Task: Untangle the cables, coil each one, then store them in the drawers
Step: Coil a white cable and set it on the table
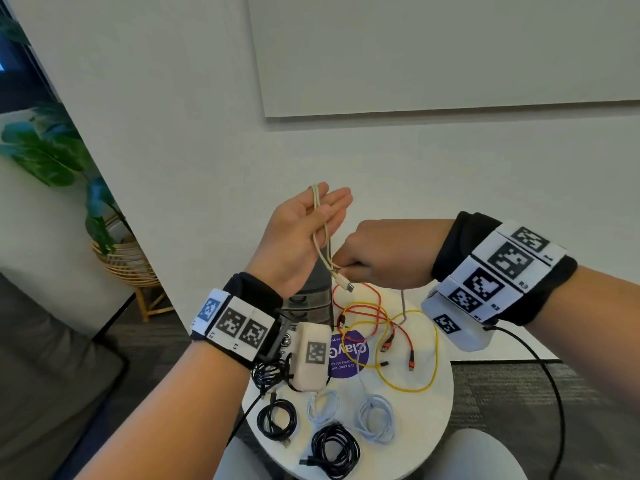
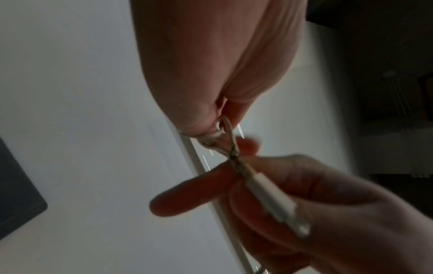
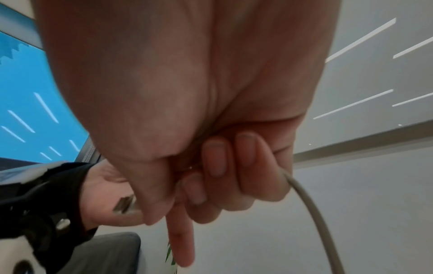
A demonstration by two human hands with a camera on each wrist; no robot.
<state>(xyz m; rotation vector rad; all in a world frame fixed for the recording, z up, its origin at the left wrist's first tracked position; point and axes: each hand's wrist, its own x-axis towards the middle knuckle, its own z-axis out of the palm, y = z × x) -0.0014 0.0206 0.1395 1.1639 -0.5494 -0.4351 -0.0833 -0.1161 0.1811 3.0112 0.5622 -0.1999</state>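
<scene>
A person's left hand (image 1: 298,233) is raised palm-up, its fingers (image 1: 332,202) nearly straight, with loops of a beige cable (image 1: 320,233) laid lengthwise along the palm and over the fingertips. The right hand (image 1: 377,254), knuckles up just beside and below it, pinches the same cable where the loops gather; its fingers (image 3: 214,159) are curled tight around the cord. The cable's long axis runs from the left fingertips down toward the right fingers, with a plug (image 1: 344,284) dangling just under them. The loose tail (image 1: 403,306) hangs from the right hand to the round worktop (image 1: 440,403) below. Under the hands, red (image 1: 367,306) and yellow (image 1: 408,375) cables lie crossed, while black (image 1: 334,448) and pale blue (image 1: 375,420) coils sit nearer the person. A small grey drawer unit (image 1: 308,306) stands under the left wrist; whether it holds anything cannot be seen.
</scene>
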